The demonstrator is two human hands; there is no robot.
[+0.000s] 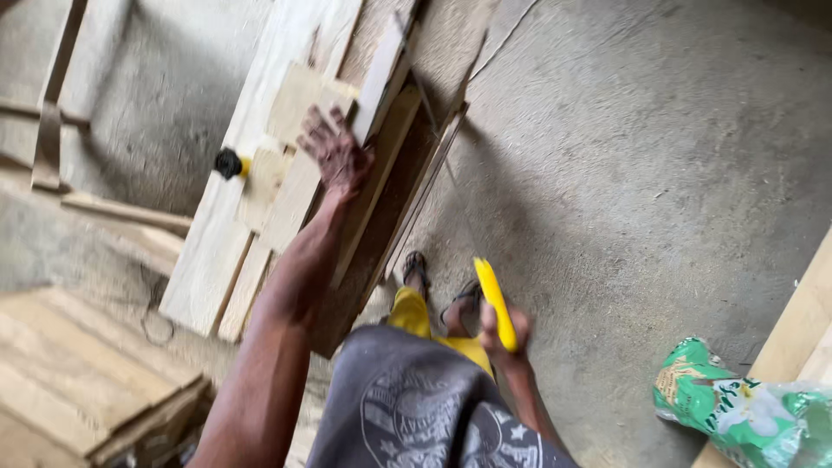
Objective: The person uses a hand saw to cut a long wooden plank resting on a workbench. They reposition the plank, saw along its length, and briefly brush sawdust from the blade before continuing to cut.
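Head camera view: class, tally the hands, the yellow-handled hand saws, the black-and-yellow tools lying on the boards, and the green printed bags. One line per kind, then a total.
Hands: 2 (left hand on the boards, right hand on the saw)
Yellow-handled hand saw: 1
Black-and-yellow tool: 1
Green printed bag: 1
Total: 5
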